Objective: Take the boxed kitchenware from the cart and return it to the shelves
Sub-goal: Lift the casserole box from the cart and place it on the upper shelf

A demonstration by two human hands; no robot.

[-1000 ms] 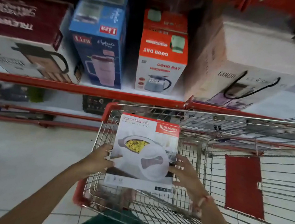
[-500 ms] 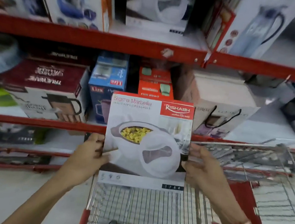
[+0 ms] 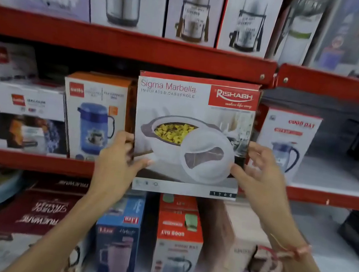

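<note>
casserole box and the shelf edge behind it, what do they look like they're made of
Casserole box: looks like printed cardboard with a slightly glossy face, going by the flat panels, sharp corners and printed photo. Shelf edge: appears to be red-painted metal, with rivet-like fasteners at the joint and a smooth painted sheen. Both hands grip the box's sides.

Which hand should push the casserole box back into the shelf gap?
Probably the left hand: its thumb already lies across the casserole box front. The right hand fingers look spread along the edge, better for steadying.

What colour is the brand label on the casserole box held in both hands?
Red with white lettering, at the upper right of the casserole box, seen in the head view.
</note>
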